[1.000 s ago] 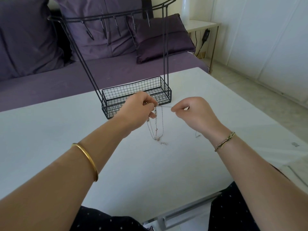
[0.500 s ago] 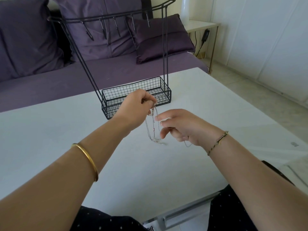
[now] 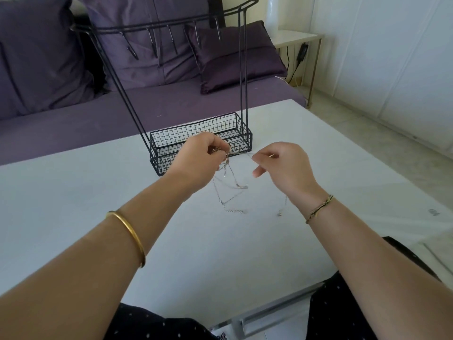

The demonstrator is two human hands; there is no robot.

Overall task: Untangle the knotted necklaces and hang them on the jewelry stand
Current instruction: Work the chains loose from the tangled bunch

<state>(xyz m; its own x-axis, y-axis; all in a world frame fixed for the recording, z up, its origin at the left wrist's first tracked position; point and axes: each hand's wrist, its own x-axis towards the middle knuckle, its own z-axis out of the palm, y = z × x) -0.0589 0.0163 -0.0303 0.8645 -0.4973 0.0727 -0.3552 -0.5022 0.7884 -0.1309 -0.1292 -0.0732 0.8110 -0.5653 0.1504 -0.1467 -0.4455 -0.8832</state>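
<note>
The knot of the necklaces [image 3: 235, 211] is hidden within the curled fingers of the left hand [image 3: 201, 159], and the chains cannot be counted. The strand [image 3: 246, 155] pinched by the right hand [image 3: 285, 168] is too fine to be traced. The front wall of the jewelry stand [image 3: 245, 141] is partly covered by the left hand. A mark [image 3: 433, 212] near the right edge of the table [image 3: 73, 192] cannot be read.

White table [image 3: 103, 192] across mid-frame; black wire jewelry stand [image 3: 171, 143] at upper centre; loose ends of necklaces [image 3: 235, 211] just below.
</note>
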